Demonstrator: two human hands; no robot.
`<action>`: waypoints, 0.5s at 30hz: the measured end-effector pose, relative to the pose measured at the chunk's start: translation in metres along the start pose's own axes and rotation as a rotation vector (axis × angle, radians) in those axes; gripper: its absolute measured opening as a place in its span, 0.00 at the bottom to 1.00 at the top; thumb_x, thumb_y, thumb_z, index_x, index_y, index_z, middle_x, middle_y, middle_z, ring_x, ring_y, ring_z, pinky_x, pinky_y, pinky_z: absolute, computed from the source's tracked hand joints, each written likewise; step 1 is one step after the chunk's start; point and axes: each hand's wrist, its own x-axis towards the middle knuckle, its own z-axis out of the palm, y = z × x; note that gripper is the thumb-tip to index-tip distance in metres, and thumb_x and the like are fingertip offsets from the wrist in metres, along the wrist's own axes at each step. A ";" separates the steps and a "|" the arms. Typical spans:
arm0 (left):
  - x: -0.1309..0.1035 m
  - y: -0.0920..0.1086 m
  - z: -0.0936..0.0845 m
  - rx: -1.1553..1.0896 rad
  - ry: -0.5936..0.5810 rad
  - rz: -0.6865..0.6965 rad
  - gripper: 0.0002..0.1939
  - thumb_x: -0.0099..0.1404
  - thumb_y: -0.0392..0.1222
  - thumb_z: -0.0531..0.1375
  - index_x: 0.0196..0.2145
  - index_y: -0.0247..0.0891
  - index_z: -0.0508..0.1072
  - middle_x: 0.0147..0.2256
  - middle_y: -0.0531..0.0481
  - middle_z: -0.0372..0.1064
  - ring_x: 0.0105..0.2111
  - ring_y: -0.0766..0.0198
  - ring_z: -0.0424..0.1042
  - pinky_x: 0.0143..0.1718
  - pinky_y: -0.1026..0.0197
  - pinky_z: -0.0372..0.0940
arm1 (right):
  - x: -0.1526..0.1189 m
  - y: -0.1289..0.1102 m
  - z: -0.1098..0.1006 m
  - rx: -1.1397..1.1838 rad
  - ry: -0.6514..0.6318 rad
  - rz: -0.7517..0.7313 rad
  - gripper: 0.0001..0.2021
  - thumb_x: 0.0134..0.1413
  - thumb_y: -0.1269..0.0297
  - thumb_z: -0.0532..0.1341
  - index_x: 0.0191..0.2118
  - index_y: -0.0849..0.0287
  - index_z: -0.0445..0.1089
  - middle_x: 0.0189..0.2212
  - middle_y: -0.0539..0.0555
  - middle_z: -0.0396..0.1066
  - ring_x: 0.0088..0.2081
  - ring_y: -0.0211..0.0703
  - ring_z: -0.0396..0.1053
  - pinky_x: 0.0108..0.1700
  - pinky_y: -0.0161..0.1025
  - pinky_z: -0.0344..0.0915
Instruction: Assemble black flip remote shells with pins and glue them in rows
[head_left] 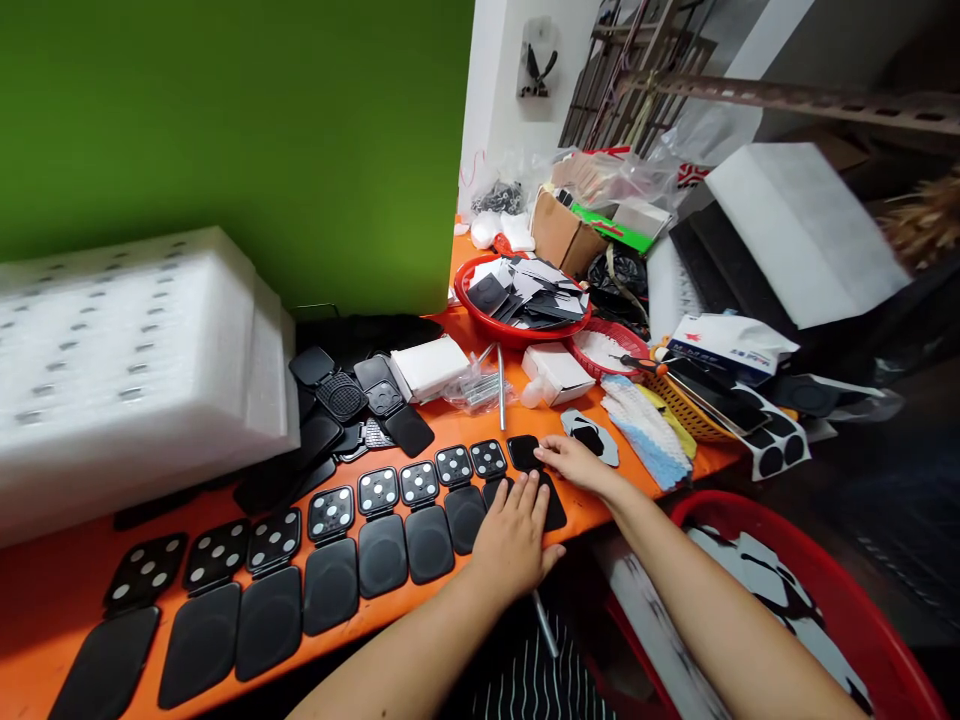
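Note:
My left hand (514,535) lies flat, fingers stretched out, over the lower panels of the black hinged cases near the right end of a row. Just beyond its fingertips is a plain black square (523,453) with a glossy face. My right hand (574,464) has its thumb and fingertips closed together at the right edge of that square. Beside the hands runs the row of opened black cases (418,483), whose upper panels carry white dots. Right of my right hand sits a white backing sheet with black stickers (591,438).
Loose black cases (341,397) are heaped behind the row, beside white foam blocks (255,370). A red basin (525,330) of cut sheets stands at the back, with a metal rod (502,390) before it. Cloths (645,425) lie rightward; a large red tub (847,570) is below the orange table (420,430).

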 end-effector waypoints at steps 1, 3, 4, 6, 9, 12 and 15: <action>0.000 0.000 0.000 -0.001 0.000 0.000 0.38 0.63 0.62 0.47 0.61 0.31 0.55 0.62 0.38 0.48 0.61 0.50 0.50 0.59 0.46 0.47 | 0.000 -0.001 0.000 -0.021 0.006 -0.002 0.15 0.47 0.51 0.57 0.23 0.58 0.59 0.19 0.45 0.57 0.23 0.35 0.54 0.26 0.33 0.52; 0.000 0.000 0.000 -0.010 -0.002 -0.002 0.38 0.63 0.63 0.46 0.61 0.31 0.55 0.62 0.38 0.49 0.61 0.50 0.51 0.59 0.46 0.48 | 0.001 -0.002 0.001 -0.058 0.018 -0.007 0.15 0.47 0.52 0.56 0.23 0.58 0.59 0.20 0.46 0.57 0.23 0.35 0.54 0.26 0.34 0.52; 0.000 0.000 0.000 -0.015 -0.002 -0.003 0.38 0.63 0.63 0.46 0.61 0.31 0.55 0.62 0.38 0.49 0.61 0.50 0.51 0.59 0.46 0.48 | 0.001 -0.003 0.002 -0.074 0.024 -0.007 0.14 0.47 0.52 0.55 0.23 0.58 0.58 0.20 0.46 0.57 0.23 0.35 0.54 0.27 0.34 0.52; 0.000 0.000 0.001 -0.023 0.000 -0.006 0.38 0.63 0.63 0.45 0.61 0.31 0.55 0.62 0.38 0.49 0.61 0.50 0.51 0.59 0.46 0.48 | 0.002 -0.004 0.002 -0.102 0.035 -0.004 0.14 0.48 0.53 0.55 0.22 0.58 0.57 0.20 0.46 0.56 0.23 0.35 0.54 0.27 0.34 0.52; -0.001 -0.001 0.001 -0.025 0.003 -0.004 0.38 0.63 0.63 0.45 0.61 0.31 0.55 0.63 0.38 0.48 0.61 0.50 0.50 0.59 0.46 0.48 | 0.002 -0.006 0.002 -0.133 0.036 0.014 0.14 0.48 0.53 0.55 0.22 0.57 0.57 0.19 0.45 0.56 0.22 0.35 0.54 0.26 0.33 0.52; -0.001 -0.001 0.001 -0.028 0.004 -0.005 0.38 0.64 0.63 0.44 0.61 0.32 0.55 0.63 0.39 0.48 0.61 0.51 0.50 0.59 0.46 0.48 | 0.003 -0.009 -0.001 -0.153 0.017 0.038 0.13 0.48 0.53 0.55 0.23 0.58 0.58 0.18 0.45 0.57 0.21 0.34 0.54 0.24 0.33 0.51; 0.000 -0.001 0.001 -0.036 0.003 -0.007 0.38 0.63 0.63 0.45 0.61 0.32 0.55 0.63 0.38 0.48 0.61 0.50 0.50 0.59 0.46 0.48 | 0.003 -0.012 -0.004 -0.161 -0.013 0.057 0.13 0.48 0.54 0.55 0.23 0.58 0.57 0.18 0.45 0.57 0.20 0.34 0.55 0.23 0.32 0.51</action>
